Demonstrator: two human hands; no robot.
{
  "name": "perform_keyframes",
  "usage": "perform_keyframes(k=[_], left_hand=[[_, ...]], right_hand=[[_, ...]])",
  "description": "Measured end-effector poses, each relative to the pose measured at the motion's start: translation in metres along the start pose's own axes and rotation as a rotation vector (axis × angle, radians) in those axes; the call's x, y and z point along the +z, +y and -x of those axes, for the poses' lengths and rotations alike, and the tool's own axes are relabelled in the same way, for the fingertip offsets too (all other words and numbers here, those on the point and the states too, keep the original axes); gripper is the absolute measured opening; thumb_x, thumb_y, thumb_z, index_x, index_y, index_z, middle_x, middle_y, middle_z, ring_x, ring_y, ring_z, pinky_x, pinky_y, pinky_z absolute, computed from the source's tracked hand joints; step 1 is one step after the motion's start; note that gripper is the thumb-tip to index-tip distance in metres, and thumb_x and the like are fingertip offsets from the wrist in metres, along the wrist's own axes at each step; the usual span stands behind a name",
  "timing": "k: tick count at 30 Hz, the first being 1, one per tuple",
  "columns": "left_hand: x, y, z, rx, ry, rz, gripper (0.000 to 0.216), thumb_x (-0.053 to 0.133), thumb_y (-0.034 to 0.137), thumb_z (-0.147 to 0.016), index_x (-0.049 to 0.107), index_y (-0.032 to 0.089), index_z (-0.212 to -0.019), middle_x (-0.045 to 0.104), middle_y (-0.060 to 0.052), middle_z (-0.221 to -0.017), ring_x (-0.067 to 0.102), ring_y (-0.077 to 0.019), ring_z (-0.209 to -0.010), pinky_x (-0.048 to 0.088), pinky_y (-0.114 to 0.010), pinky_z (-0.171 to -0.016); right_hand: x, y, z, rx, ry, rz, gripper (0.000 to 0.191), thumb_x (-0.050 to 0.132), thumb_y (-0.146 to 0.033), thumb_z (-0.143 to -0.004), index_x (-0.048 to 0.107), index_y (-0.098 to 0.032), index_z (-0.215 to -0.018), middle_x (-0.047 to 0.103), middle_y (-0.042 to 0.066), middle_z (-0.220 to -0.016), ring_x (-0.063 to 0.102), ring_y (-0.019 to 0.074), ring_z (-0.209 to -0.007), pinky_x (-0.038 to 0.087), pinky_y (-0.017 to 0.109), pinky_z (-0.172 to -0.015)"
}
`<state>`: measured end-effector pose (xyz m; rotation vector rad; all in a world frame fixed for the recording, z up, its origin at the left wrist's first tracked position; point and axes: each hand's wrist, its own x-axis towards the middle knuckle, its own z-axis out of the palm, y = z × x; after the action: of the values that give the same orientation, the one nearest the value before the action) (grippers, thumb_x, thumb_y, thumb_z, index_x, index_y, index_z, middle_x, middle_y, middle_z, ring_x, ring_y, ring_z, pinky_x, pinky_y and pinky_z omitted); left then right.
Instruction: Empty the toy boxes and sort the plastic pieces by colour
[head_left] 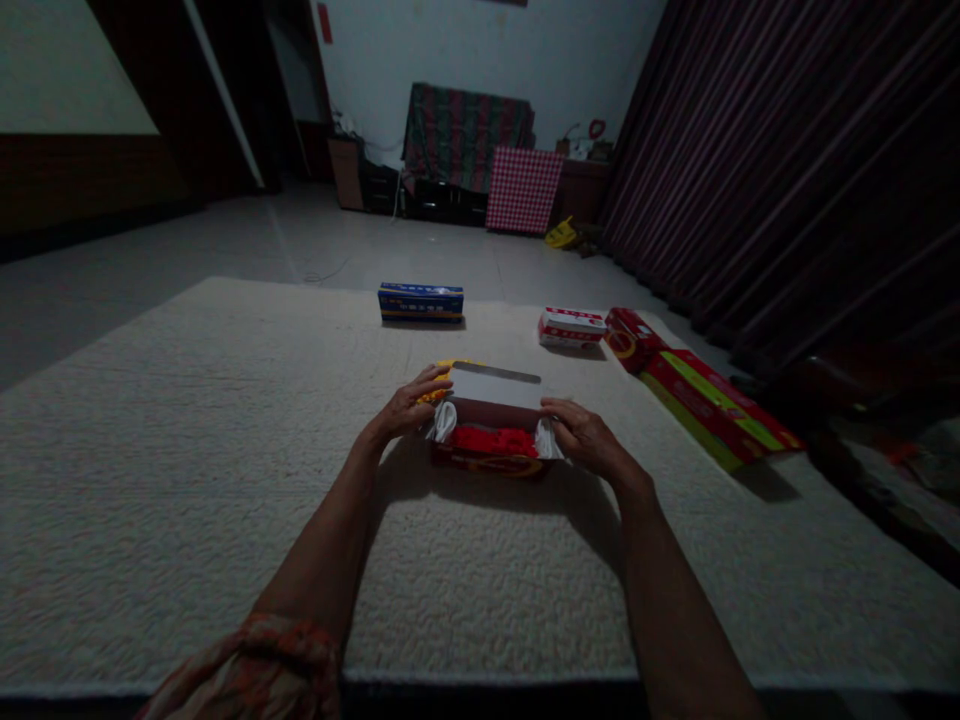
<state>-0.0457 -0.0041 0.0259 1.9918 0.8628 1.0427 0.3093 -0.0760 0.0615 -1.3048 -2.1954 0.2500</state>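
In front of me on the cream quilted mat stands a small red cardboard box [487, 466], its lid [495, 383] raised and showing a white inner face. Red material [493, 441] lies inside, its kind too dark to make out. White flaps or wrapping [445, 422] stick up at both ends. My left hand [411, 406] grips the box's left end, fingers reaching toward the lid. At the right end, my right hand [590, 437] holds the side, fingertips near the lid's corner. Something yellow [435, 383] shows partly behind the box, beside my left fingers.
Farther back on the mat [225, 420] stand a blue box [421, 303] and a white-and-red box [571, 328]. To the right are a dark red box [634, 338] and a long red-and-green carton [716, 405]. Purple curtains [735, 150] hang along the right.
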Motion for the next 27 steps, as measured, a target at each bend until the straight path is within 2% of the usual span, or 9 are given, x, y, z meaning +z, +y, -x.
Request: perform_keyframes(k=[2, 5, 11, 17, 22, 25, 27], left_hand=[[0.002, 0.001, 0.0, 0.017, -0.006, 0.012, 0.05, 0.06, 0.018, -0.067, 0.076, 0.025, -0.114, 0.056, -0.006, -0.149, 0.034, -0.0328, -0.15, 0.019, -0.061, -0.124], [0.005, 0.001, 0.0, 0.003, -0.021, 0.084, 0.047, 0.058, 0.017, -0.068, 0.078, 0.025, -0.11, 0.065, -0.005, -0.138, 0.044, -0.0308, -0.144, 0.023, -0.059, -0.124], [0.016, 0.0, 0.003, -0.115, 0.084, 0.185, 0.037, 0.063, 0.025, -0.075, 0.079, 0.02, -0.108, 0.071, -0.01, -0.129, 0.057, -0.0304, -0.131, 0.034, -0.052, -0.12], [0.018, 0.001, 0.004, -0.152, 0.104, 0.219, 0.036, 0.065, 0.025, -0.075, 0.079, 0.021, -0.108, 0.07, -0.01, -0.129, 0.058, -0.0293, -0.129, 0.035, -0.049, -0.119], [0.018, 0.0, 0.004, -0.16, 0.106, 0.248, 0.035, 0.066, 0.025, -0.075, 0.079, 0.021, -0.107, 0.071, -0.01, -0.128, 0.059, -0.0288, -0.128, 0.035, -0.049, -0.118], [0.018, -0.002, 0.004, -0.154, 0.104, 0.245, 0.035, 0.066, 0.025, -0.075, 0.079, 0.021, -0.108, 0.071, -0.01, -0.128, 0.059, -0.0285, -0.128, 0.035, -0.049, -0.118], [0.018, -0.002, 0.004, -0.151, 0.106, 0.247, 0.035, 0.066, 0.024, -0.075, 0.078, 0.021, -0.108, 0.071, -0.01, -0.128, 0.059, -0.0285, -0.128, 0.034, -0.05, -0.118]], right_hand=[[0.0, -0.001, -0.001, 0.0, 0.003, 0.003, 0.029, 0.05, -0.016, -0.09, 0.074, -0.021, -0.105, 0.072, 0.013, -0.123, 0.066, 0.0264, -0.118, 0.052, 0.049, -0.104], [0.0, -0.002, -0.002, -0.004, 0.004, 0.008, 0.029, 0.051, -0.015, -0.087, 0.074, -0.021, -0.103, 0.072, 0.013, -0.122, 0.067, 0.0262, -0.116, 0.052, 0.048, -0.103], [-0.001, -0.003, -0.004, -0.023, -0.021, 0.05, 0.028, 0.05, -0.014, -0.089, 0.071, -0.019, -0.106, 0.073, 0.013, -0.119, 0.068, 0.0251, -0.111, 0.053, 0.043, -0.099], [-0.01, -0.026, -0.014, -0.038, -0.161, 0.232, 0.029, 0.055, -0.004, -0.083, 0.07, -0.016, -0.105, 0.073, 0.013, -0.111, 0.066, 0.0265, -0.106, 0.05, 0.043, -0.096], [-0.015, -0.062, -0.023, -0.128, -0.308, 0.151, 0.027, 0.056, -0.006, -0.086, 0.069, -0.017, -0.108, 0.071, 0.012, -0.115, 0.065, 0.0217, -0.104, 0.051, 0.035, -0.091], [-0.017, -0.077, -0.031, -0.125, -0.405, 0.162, 0.033, 0.059, -0.007, -0.084, 0.067, -0.018, -0.114, 0.069, 0.011, -0.122, 0.064, 0.0218, -0.109, 0.05, 0.034, -0.093], [-0.017, -0.084, -0.038, -0.105, -0.516, 0.201, 0.034, 0.059, -0.007, -0.083, 0.068, -0.019, -0.114, 0.07, 0.01, -0.121, 0.065, 0.0217, -0.108, 0.05, 0.032, -0.091]])
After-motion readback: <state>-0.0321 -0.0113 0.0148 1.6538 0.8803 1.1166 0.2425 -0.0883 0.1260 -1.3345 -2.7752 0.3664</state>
